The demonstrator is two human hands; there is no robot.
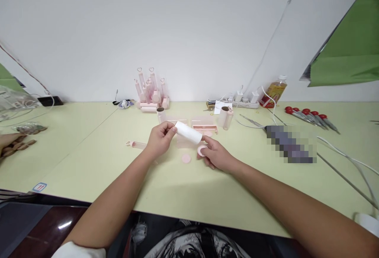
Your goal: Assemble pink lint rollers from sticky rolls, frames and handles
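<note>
My left hand [160,138] is closed on one end of a white paper roll [188,132], held level above the pale green table [89,147]. My right hand [215,155] pinches a small pink round cap [201,150] just under the roll's other end. A second pink disc [186,158] lies flat on the table between my hands. A pink handle piece [136,144] lies left of my left hand.
Pink roller parts [151,92] stand at the back centre, with a pink tray [204,125] and two rolls [225,117] nearby. Red-handled screwdrivers [310,116], a power strip [237,102], a bottle [274,91] and cables sit at right. Another person's hand [8,143] rests far left.
</note>
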